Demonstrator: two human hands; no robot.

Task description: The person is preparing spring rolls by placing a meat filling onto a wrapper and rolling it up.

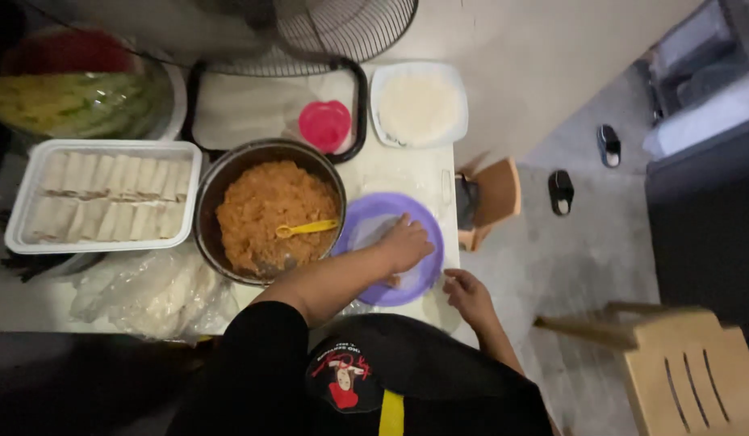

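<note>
- Left hand (405, 245): lower centre of frame, lying palm-down on the purple plate (373, 220), fingers loosely curled and pressing on a thin pale wrapper sheet (373, 230) spread across the plate. A small pale bit shows at the heel of the hand; can't tell if it's gripped.
- Right hand (469, 294): just right of and below the plate, at the table (407, 173) edge, fingers half curled, nothing visible in it. Near the plate rim; contact unclear.
- Purple plate: centre of frame, on the white table, touching or just beside the pot on its left.
- Dark round pot (269, 211): left of the plate, full of orange shredded filling (265, 214), yellow spoon (307, 228) lying in it with the handle pointing right.
- White rectangular tray (105, 195): left of frame, two rows of rolled pale wrappers packed side by side.
- Clear plastic bag (152, 292): lower left, below the tray.
- Black-rimmed tray (274, 105): upper centre, a pink lid (324, 125) on it.
- White square plate (419, 103): upper centre-right, stack of pale sheets.
- Fan grille (334, 32): top centre.
- Cut watermelon (72, 89): upper left.
- Wooden chairs: one right of table (491, 198), one lower right (689, 363).
- Two dark sandals (584, 169) on the floor, upper right.
</note>
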